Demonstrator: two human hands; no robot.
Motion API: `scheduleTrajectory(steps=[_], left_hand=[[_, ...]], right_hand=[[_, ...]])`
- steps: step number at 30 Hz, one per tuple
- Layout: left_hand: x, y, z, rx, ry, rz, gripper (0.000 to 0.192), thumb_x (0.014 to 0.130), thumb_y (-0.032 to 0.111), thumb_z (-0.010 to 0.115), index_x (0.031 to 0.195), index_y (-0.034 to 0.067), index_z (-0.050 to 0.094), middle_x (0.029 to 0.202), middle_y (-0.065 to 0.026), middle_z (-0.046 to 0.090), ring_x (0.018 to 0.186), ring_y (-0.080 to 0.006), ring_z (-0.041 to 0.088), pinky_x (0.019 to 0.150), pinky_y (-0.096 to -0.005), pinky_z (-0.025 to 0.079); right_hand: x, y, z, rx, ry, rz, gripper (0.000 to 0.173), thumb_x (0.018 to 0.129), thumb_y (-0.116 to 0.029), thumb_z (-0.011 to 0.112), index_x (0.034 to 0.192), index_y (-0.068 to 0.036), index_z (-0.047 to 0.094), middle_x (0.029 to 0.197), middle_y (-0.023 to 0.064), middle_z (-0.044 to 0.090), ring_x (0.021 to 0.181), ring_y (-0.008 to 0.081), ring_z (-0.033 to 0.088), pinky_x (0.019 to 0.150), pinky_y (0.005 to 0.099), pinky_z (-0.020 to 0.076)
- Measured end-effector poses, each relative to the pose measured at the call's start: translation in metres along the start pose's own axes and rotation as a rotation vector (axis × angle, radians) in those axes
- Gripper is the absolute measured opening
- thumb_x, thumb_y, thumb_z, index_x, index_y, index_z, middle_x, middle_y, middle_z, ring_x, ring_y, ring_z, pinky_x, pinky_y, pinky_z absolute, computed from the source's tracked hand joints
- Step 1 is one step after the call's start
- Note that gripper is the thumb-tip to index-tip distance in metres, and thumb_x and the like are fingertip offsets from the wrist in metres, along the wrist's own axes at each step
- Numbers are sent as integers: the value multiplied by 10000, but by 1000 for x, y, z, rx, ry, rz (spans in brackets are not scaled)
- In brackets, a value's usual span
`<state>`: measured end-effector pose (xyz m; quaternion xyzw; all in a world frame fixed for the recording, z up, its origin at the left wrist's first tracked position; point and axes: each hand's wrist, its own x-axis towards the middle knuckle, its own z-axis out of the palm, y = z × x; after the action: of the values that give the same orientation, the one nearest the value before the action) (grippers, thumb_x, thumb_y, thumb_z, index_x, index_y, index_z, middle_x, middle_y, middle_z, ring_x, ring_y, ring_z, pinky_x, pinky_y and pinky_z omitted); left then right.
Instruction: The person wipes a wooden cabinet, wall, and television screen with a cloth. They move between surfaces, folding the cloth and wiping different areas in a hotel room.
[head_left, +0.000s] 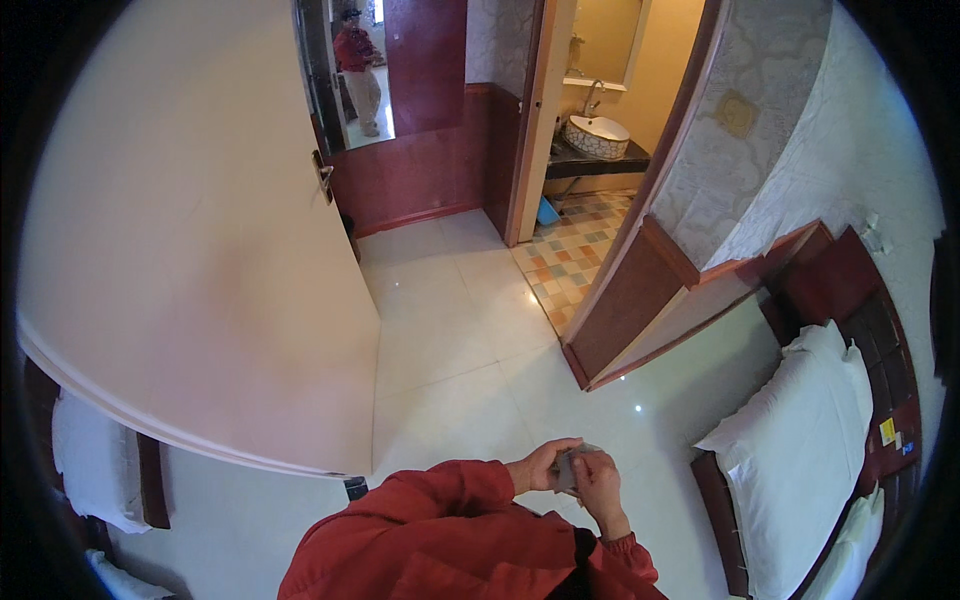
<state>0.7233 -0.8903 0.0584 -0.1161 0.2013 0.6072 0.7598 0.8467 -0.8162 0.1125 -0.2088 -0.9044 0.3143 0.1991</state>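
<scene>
Both my hands are in front of my body, close together above the pale tiled floor (480, 405). A small, crumpled grey item (567, 469), perhaps cloth or plastic film, lies between them. My left hand (541, 466) has its fingers around the item's left side. My right hand (598, 478) pinches it from the right with bent fingers. The item's exact kind cannot be told, and the fingers cover part of it. Red sleeves cover both my arms.
A cream door (225, 262) with a metal handle (323, 177) stands at left. Ahead, a doorway shows a patterned washbasin (598, 136) and multicoloured tiles (574, 255). A wood-clad wall corner (637, 300) juts in. Right is a bed with a white pillow (802, 457); a mirror (364, 82) hangs ahead.
</scene>
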Motion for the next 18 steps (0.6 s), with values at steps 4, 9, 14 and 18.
scheduleTrajectory(steps=[4,9,14,18], left_hand=[[11,15,-2,-33,14,120,263,913,285,514,1034,71,607,1015,-69,643,926,-229,614,864,-391,493],[29,29,17,140,-139,257,436,952,294,447,1301,32,457,1231,-110,550,1104,-262,547,963,-402,428],[86,-5,61,988,29,542,472,977,313,409,1351,26,401,1356,-124,451,1243,-267,438,1054,-369,327],[137,-32,101,1675,-30,947,474,983,311,408,1371,41,384,1380,-130,418,1290,-261,380,1069,-356,291]], right_hand=[[8,26,0,168,156,216,128,867,-118,575,898,-16,647,929,152,628,820,294,599,745,373,483],[19,66,-6,716,236,491,243,933,-149,512,1136,-22,551,1094,104,591,961,212,578,838,332,476],[26,115,-25,1545,239,506,363,978,-211,409,1291,-27,417,1252,113,503,1138,233,495,983,387,406],[24,161,-56,1851,220,520,373,987,-242,347,1298,-49,419,1269,111,488,1159,278,477,1001,417,381]])
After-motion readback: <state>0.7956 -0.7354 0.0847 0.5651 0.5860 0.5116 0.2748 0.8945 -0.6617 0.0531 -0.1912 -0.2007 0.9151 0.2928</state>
